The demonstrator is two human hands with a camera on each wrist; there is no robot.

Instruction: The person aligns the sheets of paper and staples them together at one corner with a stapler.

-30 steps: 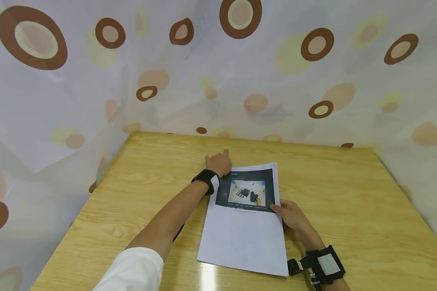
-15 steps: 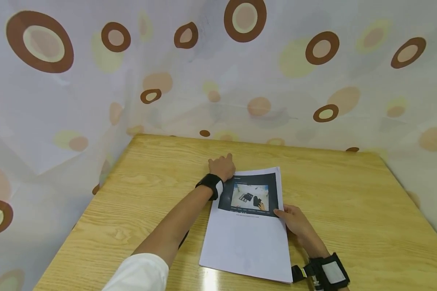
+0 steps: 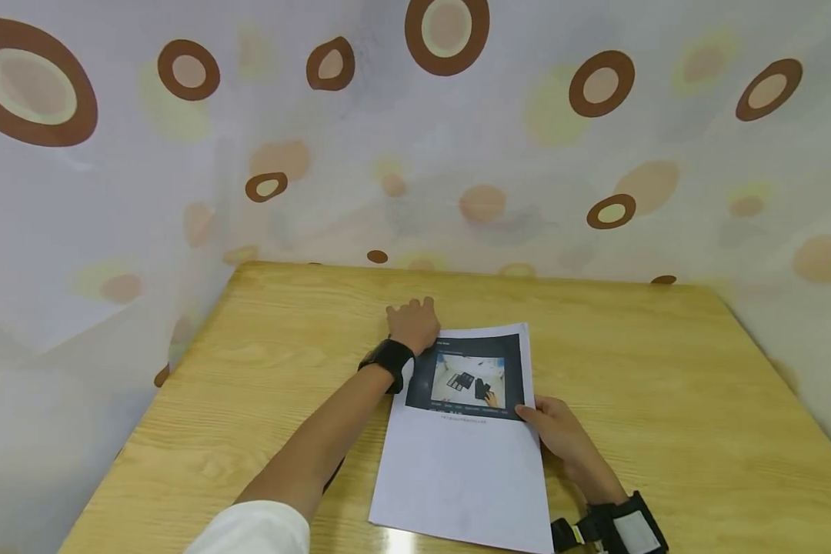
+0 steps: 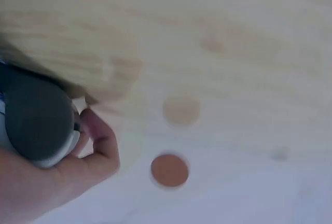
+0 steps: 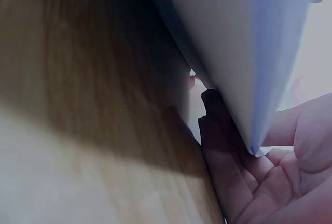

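Observation:
A stack of white paper sheets (image 3: 460, 481) lies before me, its top page printed with a dark screenshot (image 3: 422, 385) on the upper half. At the far left corner, my left hand (image 3: 414, 326) holds the sheets with curled fingers. The left wrist view shows a bent finger and thumb at a dark, pale-rimmed curved surface (image 4: 41, 115), apparently the printed page bending. My right hand (image 3: 561, 432) grips the right edge, thumb on top. In the right wrist view its fingers (image 5: 225, 156) are under the stack's edge (image 5: 257, 110), which is lifted off the wood.
The wooden table (image 3: 665, 369) extends around the stack on both sides. A patterned curtain-like sheet (image 3: 360, 138) with brown rings stands behind and beside it. Black straps with devices (image 3: 626, 527) are on both wrists.
The fingers of my left hand have shifted slightly at the corner, and the index finger sticks out less. My right hand keeps its hold. The head view has moved a little.

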